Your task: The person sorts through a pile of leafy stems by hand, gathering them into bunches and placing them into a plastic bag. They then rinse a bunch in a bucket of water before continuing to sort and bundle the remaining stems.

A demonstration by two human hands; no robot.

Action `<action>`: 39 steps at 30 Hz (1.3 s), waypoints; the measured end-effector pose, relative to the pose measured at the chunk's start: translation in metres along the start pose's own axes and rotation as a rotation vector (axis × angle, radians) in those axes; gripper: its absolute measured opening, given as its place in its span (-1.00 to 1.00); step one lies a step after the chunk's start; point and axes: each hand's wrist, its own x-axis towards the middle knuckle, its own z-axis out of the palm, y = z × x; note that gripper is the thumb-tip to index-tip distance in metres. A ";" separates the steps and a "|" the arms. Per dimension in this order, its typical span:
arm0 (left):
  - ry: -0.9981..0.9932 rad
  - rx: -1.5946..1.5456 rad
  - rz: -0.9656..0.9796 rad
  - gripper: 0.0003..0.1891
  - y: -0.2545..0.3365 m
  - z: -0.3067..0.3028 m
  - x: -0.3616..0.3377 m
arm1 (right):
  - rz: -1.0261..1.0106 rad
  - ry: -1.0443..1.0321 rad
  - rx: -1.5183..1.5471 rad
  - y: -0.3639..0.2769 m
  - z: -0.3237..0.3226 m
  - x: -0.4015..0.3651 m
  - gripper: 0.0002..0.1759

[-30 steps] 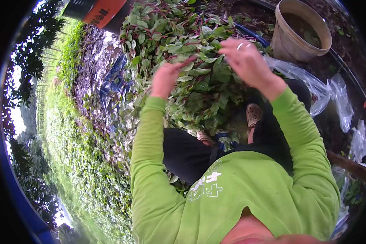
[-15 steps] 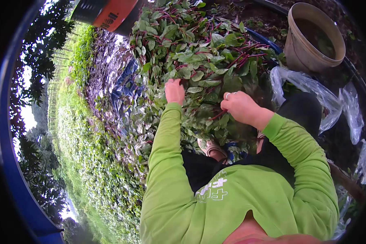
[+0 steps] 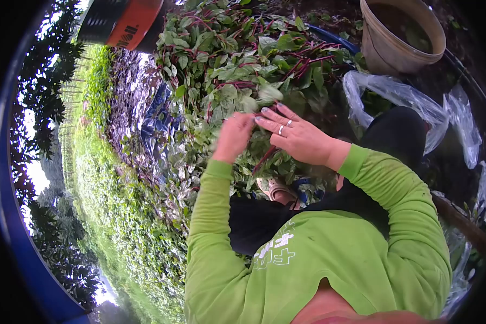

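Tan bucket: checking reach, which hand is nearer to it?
Right. The right hand lies below-left of the tan bucket, apart from it; the left hand is farther left, on the leafy stems.

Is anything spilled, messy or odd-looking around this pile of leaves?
Nothing looks damaged, but loose leaves lie strewn on the ground left of the pile of greens, and crumpled clear plastic bags sprawl below the bucket.

Outdoors in flat daylight: green crop rows [image 3: 119, 232], dark trees [image 3: 43, 102], a tan bucket [image 3: 386, 51], clear plastic bags [image 3: 399, 94] on soil.
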 end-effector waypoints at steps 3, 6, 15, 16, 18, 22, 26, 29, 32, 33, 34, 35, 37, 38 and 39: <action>-0.258 -0.642 -0.456 -0.73 0.054 0.026 -0.014 | 0.199 -0.054 0.040 0.009 0.003 -0.016 -0.86; -0.299 0.095 0.209 -0.79 0.018 0.049 0.002 | 0.315 -0.153 0.083 0.019 0.003 -0.029 -0.79; 0.026 0.490 -0.021 -0.42 0.060 0.111 0.163 | 0.201 -0.114 -0.101 0.038 -0.013 -0.058 -0.89; -0.035 0.595 -0.082 -0.39 0.066 0.109 0.168 | 0.192 -0.121 -0.083 0.040 -0.015 -0.058 -0.89; -0.089 0.765 -0.120 -0.43 0.062 0.106 0.174 | 0.229 -0.128 -0.053 0.040 -0.017 -0.060 -0.89; 0.035 0.719 -0.200 -0.75 0.014 0.073 0.200 | 0.266 -0.106 -0.044 0.042 -0.024 -0.068 -0.89; 0.177 0.648 -0.166 -0.71 0.008 -0.011 0.199 | 0.262 -0.069 -0.060 0.044 -0.029 -0.073 -0.88; 0.291 0.682 0.115 -0.63 0.036 -0.055 0.178 | 0.232 -0.018 0.018 0.042 -0.035 -0.067 -0.85; 0.311 0.622 0.170 -0.55 0.071 -0.035 0.147 | 0.245 -0.031 0.032 0.034 -0.038 -0.059 -0.77; 0.315 0.730 0.280 -0.49 0.051 -0.016 0.146 | 0.239 -0.033 0.016 0.033 -0.036 -0.059 -0.74; 0.291 0.686 0.324 -0.41 0.033 0.007 0.142 | 0.232 -0.068 -0.002 0.032 -0.035 -0.058 -0.77; 0.263 0.763 0.241 -0.31 0.027 0.032 0.130 | 0.229 -0.071 -0.005 0.032 -0.030 -0.059 -0.77; 0.171 0.510 0.130 -0.17 0.007 0.062 0.114 | 0.226 -0.092 -0.015 0.032 -0.022 -0.062 -0.79; 0.201 0.342 0.124 -0.14 -0.008 0.075 0.109 | 0.218 -0.093 -0.014 0.031 -0.022 -0.065 -0.80; 0.227 0.178 0.119 -0.10 -0.010 0.081 0.104 | 0.212 -0.091 -0.010 0.029 -0.023 -0.064 -0.81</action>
